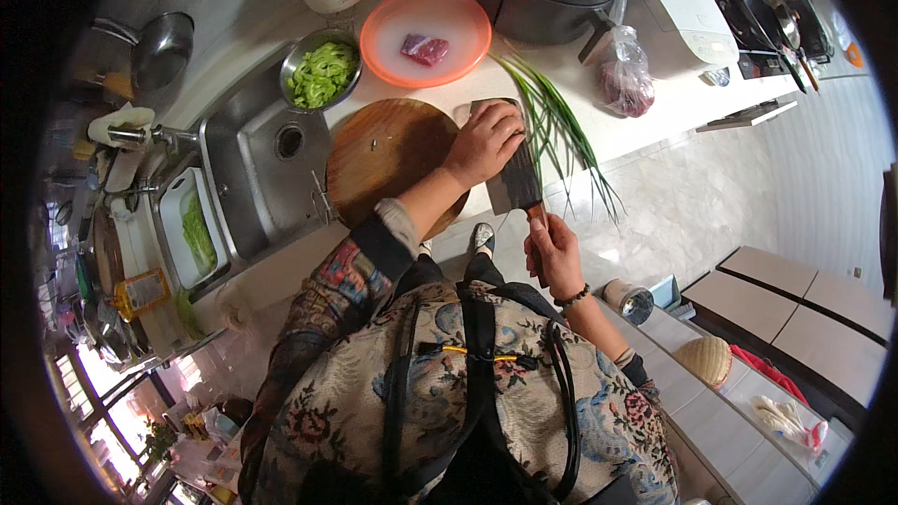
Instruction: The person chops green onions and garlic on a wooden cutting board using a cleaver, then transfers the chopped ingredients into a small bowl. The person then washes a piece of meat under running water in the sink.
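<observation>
My right hand (pixel 556 252) grips the wooden handle of a cleaver (pixel 515 179), whose broad dark blade points away from me. Curled fingers of my left hand (pixel 490 142) lie across the far part of that blade; its fingertips reach the blade's right side. Under my left forearm is a round wooden chopping board (pixel 386 154), with a small scrap on its surface. Long green scallions (pixel 554 109) lie on the counter just right of the blade. Beyond the board, an orange-rimmed plastic basin (pixel 386 21) holds a wrapped piece of red meat (pixel 425 50).
A metal bowl of cut green vegetable (pixel 323 76) stands by the steel sink (pixel 263 154). Leafy greens lie in a white tub (pixel 175 203). Rightward are an air fryer (pixel 540 7), a bagged dark-red food (pixel 626 84), a white appliance (pixel 680 7) and a wok (pixel 751 3).
</observation>
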